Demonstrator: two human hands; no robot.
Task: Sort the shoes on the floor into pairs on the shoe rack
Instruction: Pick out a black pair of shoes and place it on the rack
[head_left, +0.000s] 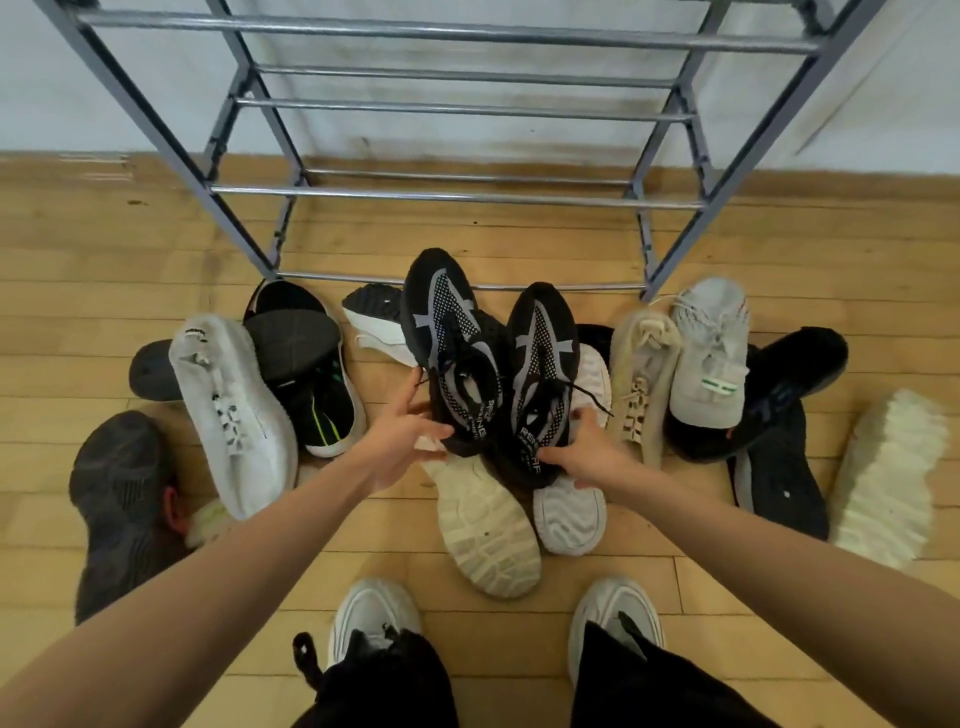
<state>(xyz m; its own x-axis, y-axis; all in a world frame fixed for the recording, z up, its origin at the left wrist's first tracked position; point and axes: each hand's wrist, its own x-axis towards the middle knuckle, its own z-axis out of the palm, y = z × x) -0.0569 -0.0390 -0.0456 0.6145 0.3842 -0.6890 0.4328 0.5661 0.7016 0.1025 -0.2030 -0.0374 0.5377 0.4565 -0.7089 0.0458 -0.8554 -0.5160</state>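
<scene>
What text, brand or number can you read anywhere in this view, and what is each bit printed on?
"RE...", rest cut off: heel collar of the right black mesh sneaker, in the right hand.
Letters ending "...NE": collar of the left black mesh sneaker, at the left hand.
Side lettering on the white sneaker and beige sneaker: unreadable.
Blue mark on the black slide: unreadable.

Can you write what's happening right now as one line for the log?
left hand: on left black-and-grey knit sneaker | right hand: on matching right sneaker | grey metal shoe rack: no shoes
</scene>
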